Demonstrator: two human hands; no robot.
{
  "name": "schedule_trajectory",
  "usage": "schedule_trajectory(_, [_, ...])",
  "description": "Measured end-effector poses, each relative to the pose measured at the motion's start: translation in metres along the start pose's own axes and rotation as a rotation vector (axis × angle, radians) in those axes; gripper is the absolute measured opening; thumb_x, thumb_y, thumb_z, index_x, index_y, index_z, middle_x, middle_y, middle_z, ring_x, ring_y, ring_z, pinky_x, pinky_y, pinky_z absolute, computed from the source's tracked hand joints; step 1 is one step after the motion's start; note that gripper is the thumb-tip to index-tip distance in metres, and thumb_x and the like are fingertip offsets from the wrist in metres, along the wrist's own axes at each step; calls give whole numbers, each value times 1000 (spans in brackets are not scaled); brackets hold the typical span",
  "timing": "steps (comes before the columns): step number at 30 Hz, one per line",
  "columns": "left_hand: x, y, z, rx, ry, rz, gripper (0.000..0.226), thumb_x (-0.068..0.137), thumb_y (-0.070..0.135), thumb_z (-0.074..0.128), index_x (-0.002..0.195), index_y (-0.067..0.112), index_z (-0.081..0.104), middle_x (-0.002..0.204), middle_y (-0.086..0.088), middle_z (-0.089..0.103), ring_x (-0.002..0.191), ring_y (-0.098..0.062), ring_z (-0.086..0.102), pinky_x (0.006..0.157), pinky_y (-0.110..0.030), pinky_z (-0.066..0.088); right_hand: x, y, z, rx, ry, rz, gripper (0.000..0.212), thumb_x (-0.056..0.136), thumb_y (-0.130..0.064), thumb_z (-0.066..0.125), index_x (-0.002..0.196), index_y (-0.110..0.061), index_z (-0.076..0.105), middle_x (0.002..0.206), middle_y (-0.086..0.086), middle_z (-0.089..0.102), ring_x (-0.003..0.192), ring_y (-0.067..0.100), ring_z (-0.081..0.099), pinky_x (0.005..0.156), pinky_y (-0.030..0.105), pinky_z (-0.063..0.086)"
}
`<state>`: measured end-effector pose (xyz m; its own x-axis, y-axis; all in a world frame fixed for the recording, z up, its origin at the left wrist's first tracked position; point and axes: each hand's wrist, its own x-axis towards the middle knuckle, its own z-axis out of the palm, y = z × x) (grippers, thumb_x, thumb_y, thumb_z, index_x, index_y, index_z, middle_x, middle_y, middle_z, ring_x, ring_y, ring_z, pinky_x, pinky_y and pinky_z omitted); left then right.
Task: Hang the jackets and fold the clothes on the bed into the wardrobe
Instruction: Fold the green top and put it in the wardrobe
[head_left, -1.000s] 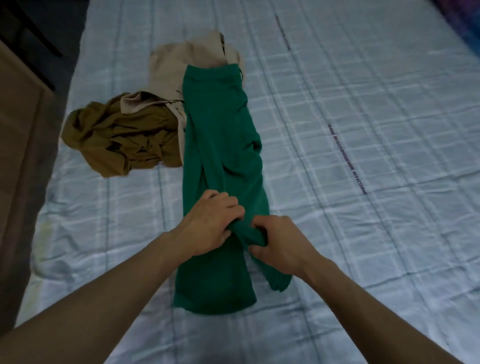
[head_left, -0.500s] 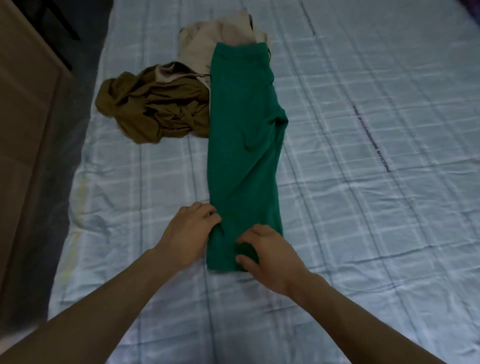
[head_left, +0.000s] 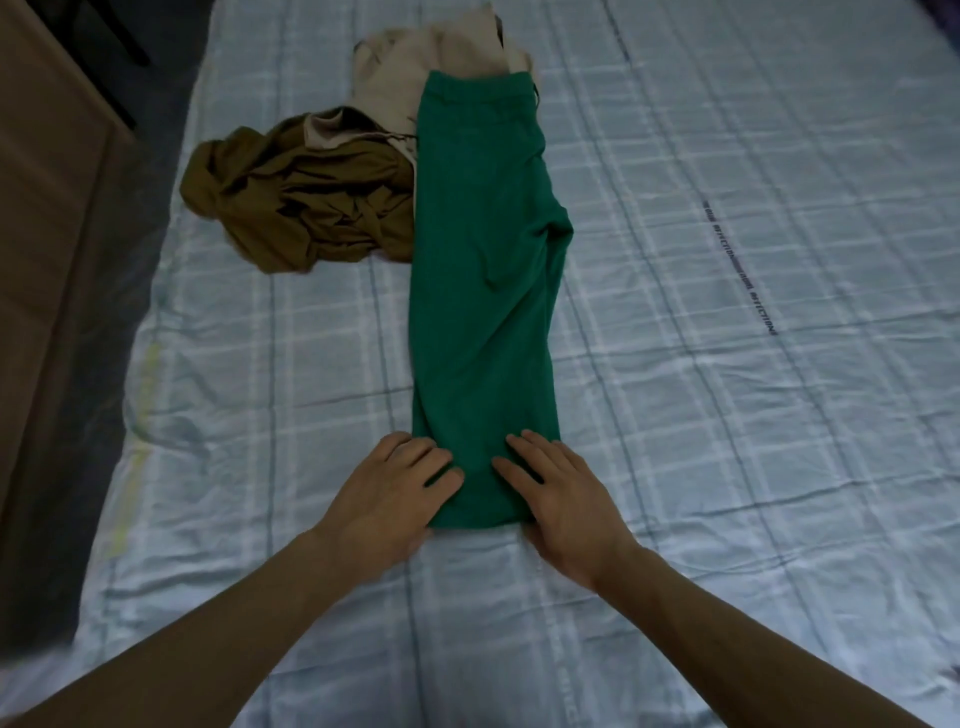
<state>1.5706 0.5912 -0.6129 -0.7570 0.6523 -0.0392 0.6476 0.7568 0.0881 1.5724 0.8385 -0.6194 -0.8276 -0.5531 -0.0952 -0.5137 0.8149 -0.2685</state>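
Your left hand (head_left: 395, 493) lies flat on the near left corner of the trousers (head_left: 483, 291). Fingers are straight and slightly apart, tips on the green cloth, heel of the palm on the bed (head_left: 727, 441). Your right hand (head_left: 563, 501) is flat too, on the near right corner. Fingers are straight and a little spread, thumb pointing in toward the left hand, wrist side over the bed. Neither hand curls round anything, both just rest on top. The hands are close but apart, with a strip of green showing between them.

The trousers are green, folded lengthwise into one long narrow strip. They lie flat on the bed and run straight away from you, waistband at the far end, near end under your hands. There is a small creased bulge on the right edge, partway down from the waistband.

The far end overlaps a beige garment (head_left: 415, 67), crumpled, mostly beyond and left of the waistband. A brown garment (head_left: 306, 208) is bunched in a heap just left of the trousers and touches their left edge. Part of the beige one lies over its top.

The bed has a pale blue check cover, wrinkled. A line of dark print (head_left: 737, 265) runs diagonally well right of the trousers, too small to read. Wooden furniture (head_left: 47, 208) stands along the bed's left side
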Motion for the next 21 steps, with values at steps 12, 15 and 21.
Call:
schedule_trajectory(12, [4,14,-28,-275,308,-203,47,55,-3,87,96,8,67,84,-6,64,67,-22,58,61,-32,52,10,23,-41,25,125,0,36,62,4,55,93,-8,68,83,8,58,72,29,56,63,35,48])
schedule_trajectory(15, [4,32,-49,-324,409,-237,41,63,-6,79,98,9,66,88,-5,62,72,-20,55,63,-35,50,-1,26,-74,-25,171,-62,36,64,1,53,95,-8,69,85,8,59,71,27,56,61,36,48])
schedule_trajectory(21, [-20,88,-41,-305,306,-113,32,66,-3,75,93,11,68,82,-1,62,68,-15,55,64,-31,48,-65,29,-70,-119,81,-137,31,56,-3,66,82,-18,70,72,0,56,61,19,52,55,28,40])
